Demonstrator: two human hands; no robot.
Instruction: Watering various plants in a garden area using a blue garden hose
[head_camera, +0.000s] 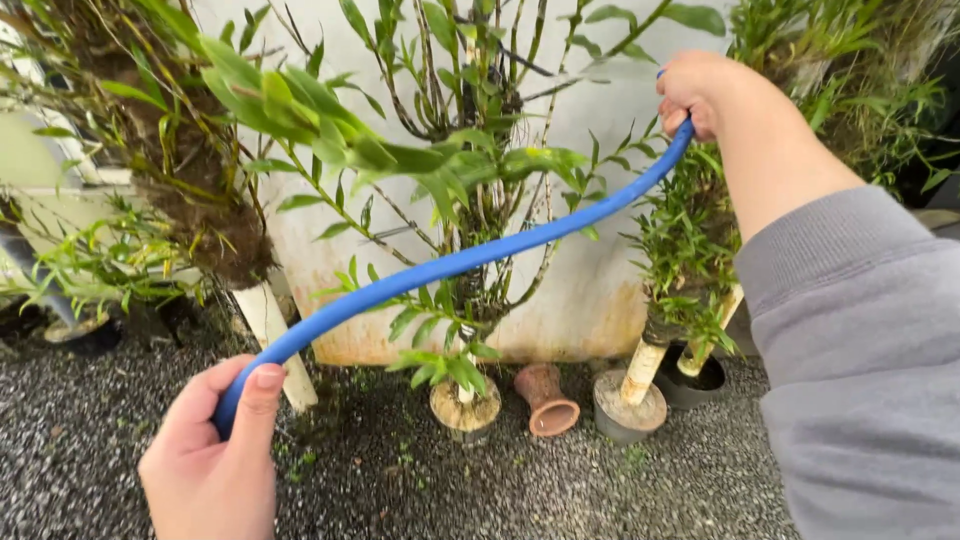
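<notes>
A blue hose (455, 263) runs in a long sagging line from lower left to upper right across the head view. My left hand (215, 460) grips its lower part near the gravel, thumb laid along it. My right hand (692, 92), in a grey sleeve, is raised and closed on the hose's upper end among the leaves. The hose's tip is hidden behind my right fist. Leafy green plants (440, 160) on pale upright stakes stand behind the hose.
Small round pots (465, 410) and a toppled terracotta pot (548, 400) sit on dark gravel (600, 480) at the foot of a stained white wall (590, 290). More plants with matted roots (200, 220) hang at the left, and dense foliage fills the top right.
</notes>
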